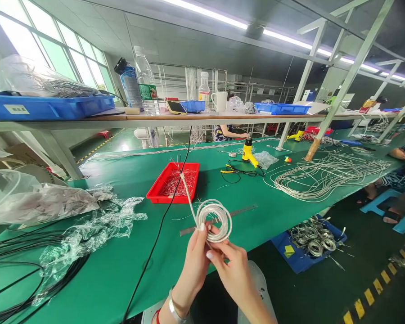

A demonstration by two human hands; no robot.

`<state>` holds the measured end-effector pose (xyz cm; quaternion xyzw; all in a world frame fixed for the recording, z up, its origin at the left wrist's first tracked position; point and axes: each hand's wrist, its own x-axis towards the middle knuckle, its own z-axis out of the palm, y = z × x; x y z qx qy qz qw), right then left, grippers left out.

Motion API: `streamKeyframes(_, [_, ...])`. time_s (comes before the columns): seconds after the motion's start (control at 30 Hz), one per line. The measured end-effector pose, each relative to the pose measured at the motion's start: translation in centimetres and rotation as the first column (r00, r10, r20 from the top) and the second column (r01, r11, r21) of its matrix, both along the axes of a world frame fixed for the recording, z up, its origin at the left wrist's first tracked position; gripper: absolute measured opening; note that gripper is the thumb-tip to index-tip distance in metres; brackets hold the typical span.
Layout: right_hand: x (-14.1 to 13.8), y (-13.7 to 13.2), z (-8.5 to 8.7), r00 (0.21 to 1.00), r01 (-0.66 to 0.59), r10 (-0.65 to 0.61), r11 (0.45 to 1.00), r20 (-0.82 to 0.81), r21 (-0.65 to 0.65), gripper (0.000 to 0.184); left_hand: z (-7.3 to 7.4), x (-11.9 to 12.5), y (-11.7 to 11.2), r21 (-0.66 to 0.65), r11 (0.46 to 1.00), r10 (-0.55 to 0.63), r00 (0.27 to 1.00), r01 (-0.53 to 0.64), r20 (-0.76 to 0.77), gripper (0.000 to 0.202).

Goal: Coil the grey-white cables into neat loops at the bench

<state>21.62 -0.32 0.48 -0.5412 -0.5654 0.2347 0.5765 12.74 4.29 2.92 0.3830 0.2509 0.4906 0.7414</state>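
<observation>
A coiled white cable (227, 215) is held up over the front edge of the green table, its loops roughly round. My left hand (197, 249) pinches the coil at its lower left, thumb on top. From the right, my right hand (230, 263) grips the bottom of the loops with bent fingers. One cable end stretches up and left from the coil, its split wires above a red tray (150, 196) of wire scraps. Behind the coil a steel ruler (245, 210) lies flat on the table, partly hidden.
A yellow heat gun (248, 152) stands farther back, with loose white cables (317, 177) to its right. Plastic wrap (87, 234) and black cables (65, 281) lie at left. A blue bin (299, 263) of coiled cables sits below at right. Another person sits at far right.
</observation>
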Motion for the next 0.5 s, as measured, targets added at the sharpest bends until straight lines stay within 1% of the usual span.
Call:
streamKeyframes(0.03, [0.5, -0.2, 0.1, 0.999, 0.032, -0.032, 0.999, -0.041, 0.003, 0.028, 0.1, -0.3, 0.1, 0.003, 1.000, -0.008, 0.999, 0.008, 0.032, 0.027])
streamKeyframes(0.07, [1.1, -0.4, 0.2, 0.989, 0.083, -0.082, 0.997, -0.126, -0.002, 0.033, 0.2, -0.6, 0.2, 0.017, 1.000, -0.011, 0.998, 0.010, 0.057, 0.027])
streamKeyframes(0.1, [1.6, -0.5, 0.4, 0.961, 0.134, -0.134, 0.991, -0.241, -0.018, 0.037, 0.3, -0.9, 0.3, 0.033, 0.999, -0.011, 0.998, 0.009, 0.067, 0.028])
streamKeyframes(0.13, [2.1, -0.5, 0.6, 0.916, 0.162, -0.166, 0.986, -0.365, -0.042, 0.038, 0.3, -1.2, 0.4, 0.047, 0.999, -0.017, 0.998, 0.014, 0.058, 0.028])
streamKeyframes(0.17, [2.6, -0.4, 1.0, 0.869, 0.143, -0.156, 0.988, -0.470, -0.063, 0.037, 0.3, -1.4, 0.4, 0.053, 0.998, -0.031, 0.999, 0.029, 0.041, 0.029])
streamKeyframes(0.23, [3.1, -0.3, 1.8, 0.808, 0.000, -0.036, 0.998, -0.588, -0.062, 0.040, 0.2, -1.6, 0.4, 0.027, 0.998, -0.066, 0.998, 0.065, 0.022, 0.030])
streamKeyframes(0.3, [3.1, -0.3, 2.7, 0.796, -0.132, 0.076, 0.990, -0.601, -0.050, 0.045, 0.1, -1.7, 0.3, -0.036, 0.993, -0.110, 0.993, 0.111, 0.038, 0.034])
streamKeyframes(0.33, [3.0, -0.5, 3.0, 0.799, -0.165, 0.100, 0.985, -0.593, -0.056, 0.043, 0.1, -1.6, 0.2, -0.065, 0.990, -0.124, 0.991, 0.128, 0.054, 0.035])
streamKeyframes(0.4, [2.6, -0.8, 3.6, 0.807, -0.180, 0.103, 0.981, -0.582, -0.076, 0.037, 0.1, -1.6, -0.1, -0.092, 0.985, -0.143, 0.987, 0.149, 0.069, 0.036])
streamKeyframes(0.5, [2.1, -1.5, 4.1, 0.794, -0.201, 0.121, 0.977, -0.595, -0.071, 0.030, 0.3, -1.4, -0.5, -0.072, 0.985, -0.155, 0.986, 0.159, 0.065, 0.030])
